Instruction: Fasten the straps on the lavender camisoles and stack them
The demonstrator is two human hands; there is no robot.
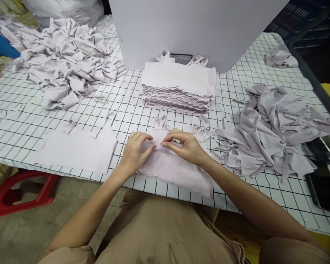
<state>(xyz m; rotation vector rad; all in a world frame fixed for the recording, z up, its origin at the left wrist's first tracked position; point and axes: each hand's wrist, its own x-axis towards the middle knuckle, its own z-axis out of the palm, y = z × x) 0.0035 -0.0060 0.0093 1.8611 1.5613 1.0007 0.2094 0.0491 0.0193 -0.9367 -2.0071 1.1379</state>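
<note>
Head view: the left hand point(134, 151) is resting over a pale garment point(174, 170), its thumb and forefinger standing apart with nothing visibly caught between them; the right hand point(185, 145) is facing it just beside, thumb and forefinger pinching a small bit point(161, 144) above the garment, too tiny for telling whether it is thread or fabric. That garment is lying flat at the table's near edge, directly in front of the person, its straps point(160, 122) pointing away and its wavy hem running along the near side; a second garment point(77, 151) is lying spread out to the left, its two straps also pointing away. Behind the hands, a neat stack point(178, 75) of similar pieces is sitting close before a grey panel point(198, 29); a large crumpled heap point(68, 66) is covering the far left, while another heap point(280, 124) is spreading on the right; a small bundle point(281, 58) is lying beyond that one. Everything mentioned is resting on a checked tablecloth point(123, 93); below, a red stool point(45, 190) is standing at the left.
</note>
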